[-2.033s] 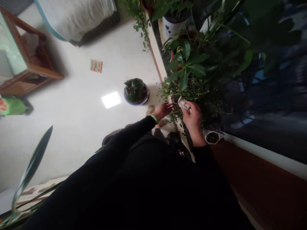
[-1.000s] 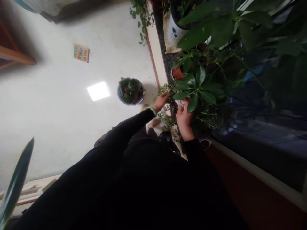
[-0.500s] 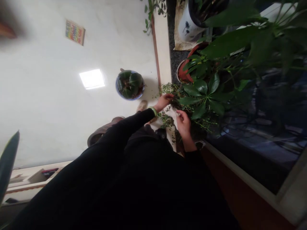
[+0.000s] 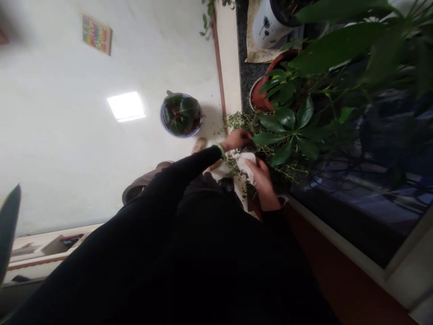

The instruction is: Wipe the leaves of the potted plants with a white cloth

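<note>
My left hand point(image 4: 237, 139), with a pale green bangle point(image 4: 220, 150) at its wrist, reaches into the foliage on the sill. Its fingers curl inward beside a large glossy leaf, and what they pinch is too dark to make out. Just below, my right hand point(image 4: 261, 175) grips a white cloth or tissue point(image 4: 246, 161), thumb and fingers pressed against its edge. Around both hands grows a small-leaved trailing plant point(image 4: 241, 119), some of its stems hanging over the sill's edge. A broad-leaved potted plant point(image 4: 287, 132) spreads close to my fingertips.
A red-brown pot point(image 4: 260, 94) and a white pot point(image 4: 269, 27) stand on the dark stone sill point(image 4: 248, 76). A blue-rimmed pot point(image 4: 164, 128) with a leafy plant sits on the pale floor. Beside my leg is a brown container point(image 4: 133, 192); window glass lies to the right.
The white cloth now shows more fully in my right hand, which has turned inward. My left hand has shifted slightly right, deeper into the leaves. The view has moved a little.
</note>
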`<action>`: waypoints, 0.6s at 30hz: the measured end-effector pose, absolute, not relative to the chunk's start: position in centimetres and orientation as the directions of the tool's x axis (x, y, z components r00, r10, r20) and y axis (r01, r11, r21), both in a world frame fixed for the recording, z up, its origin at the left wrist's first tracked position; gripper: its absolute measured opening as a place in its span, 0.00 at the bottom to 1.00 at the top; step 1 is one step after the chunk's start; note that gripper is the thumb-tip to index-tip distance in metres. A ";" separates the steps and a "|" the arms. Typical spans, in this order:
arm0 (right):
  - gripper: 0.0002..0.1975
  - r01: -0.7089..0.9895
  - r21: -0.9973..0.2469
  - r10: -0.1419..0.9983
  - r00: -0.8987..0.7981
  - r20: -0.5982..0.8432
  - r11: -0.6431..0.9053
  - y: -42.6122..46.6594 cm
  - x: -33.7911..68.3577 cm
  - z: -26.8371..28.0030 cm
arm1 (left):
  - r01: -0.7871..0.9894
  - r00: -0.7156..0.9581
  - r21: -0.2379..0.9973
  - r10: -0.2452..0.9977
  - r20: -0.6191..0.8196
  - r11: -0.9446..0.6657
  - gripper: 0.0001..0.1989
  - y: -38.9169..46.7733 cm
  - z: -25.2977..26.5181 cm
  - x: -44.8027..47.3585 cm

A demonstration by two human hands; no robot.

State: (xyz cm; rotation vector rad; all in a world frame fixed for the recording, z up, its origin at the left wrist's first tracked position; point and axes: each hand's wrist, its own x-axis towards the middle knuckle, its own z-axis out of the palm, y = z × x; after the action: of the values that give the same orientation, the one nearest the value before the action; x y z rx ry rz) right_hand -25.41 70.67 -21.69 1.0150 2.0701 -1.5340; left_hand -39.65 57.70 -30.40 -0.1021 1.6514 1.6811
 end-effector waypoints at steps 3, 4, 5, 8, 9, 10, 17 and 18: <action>0.31 0.786 -0.604 0.362 -0.605 -0.709 0.131 70.6 -25.1 -21.5 | -0.653 -0.642 0.757 0.500 -0.581 0.041 0.07 57.8 -30.6 -39.7; 0.29 0.766 -0.624 0.417 -0.623 -0.661 0.155 70.6 -25.2 -21.6 | -0.682 -0.619 0.731 0.512 -0.595 0.026 0.06 57.8 -30.7 -39.7; 0.28 0.731 -0.659 0.485 -0.647 -0.588 0.176 70.7 -25.2 -21.8 | -0.709 -0.598 0.705 0.517 -0.613 0.017 0.05 57.8 -30.7 -39.8; 0.28 0.598 -0.765 0.648 -0.685 -0.333 0.239 70.9 -25.8 -23.0 | -0.778 -0.534 0.628 0.515 -0.671 0.010 0.04 57.6 -30.9 -39.9; 0.28 0.563 -0.782 0.670 -0.691 -0.269 0.267 71.0 -26.0 -23.5 | -0.798 -0.512 0.603 0.518 -0.686 0.009 0.04 57.6 -30.9 -40.0; 0.27 0.541 -0.786 0.681 -0.698 -0.221 0.299 71.0 -26.3 -23.9 | -0.816 -0.488 0.577 0.526 -0.696 0.007 0.04 57.6 -30.9 -40.0; 0.22 0.598 -0.585 0.621 -0.760 -0.195 0.548 69.8 -27.6 -25.5 | -0.873 -0.427 0.484 0.582 -0.692 -0.064 0.09 57.7 -30.6 -39.5; 0.22 0.599 -0.554 0.593 -0.774 -0.219 0.577 69.5 -27.6 -25.6 | -0.870 -0.436 0.487 0.580 -0.688 -0.076 0.10 57.7 -30.6 -39.3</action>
State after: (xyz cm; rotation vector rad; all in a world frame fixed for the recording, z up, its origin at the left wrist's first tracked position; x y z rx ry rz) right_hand -27.62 69.47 -25.57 1.0517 2.7815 -0.9831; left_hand -39.32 57.73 -30.62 -0.3859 1.0934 1.7261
